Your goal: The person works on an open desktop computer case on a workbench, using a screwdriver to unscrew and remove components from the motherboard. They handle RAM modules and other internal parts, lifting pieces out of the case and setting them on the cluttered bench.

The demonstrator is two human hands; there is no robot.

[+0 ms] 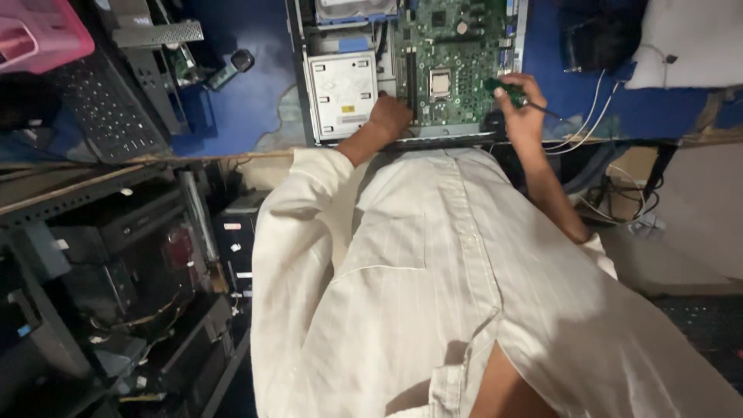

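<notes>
An open computer case [309,85] lies on a blue table, with a green motherboard [457,62] and a silver drive box [342,91] inside. My left hand [389,114] rests with curled fingers at the case's near edge, between the drive box and the motherboard. My right hand [521,108] grips a green-handled screwdriver [503,89] over the motherboard's right edge; its dark shaft points right, off the case. My white shirt fills the lower part of the view.
A black keyboard [108,108] and a pink basket [42,31] lie at the far left. Loose metal parts [155,35] lie beside them. White cables [588,124] hang off the table's right edge. Stacked dark computer cases [116,263] stand below left.
</notes>
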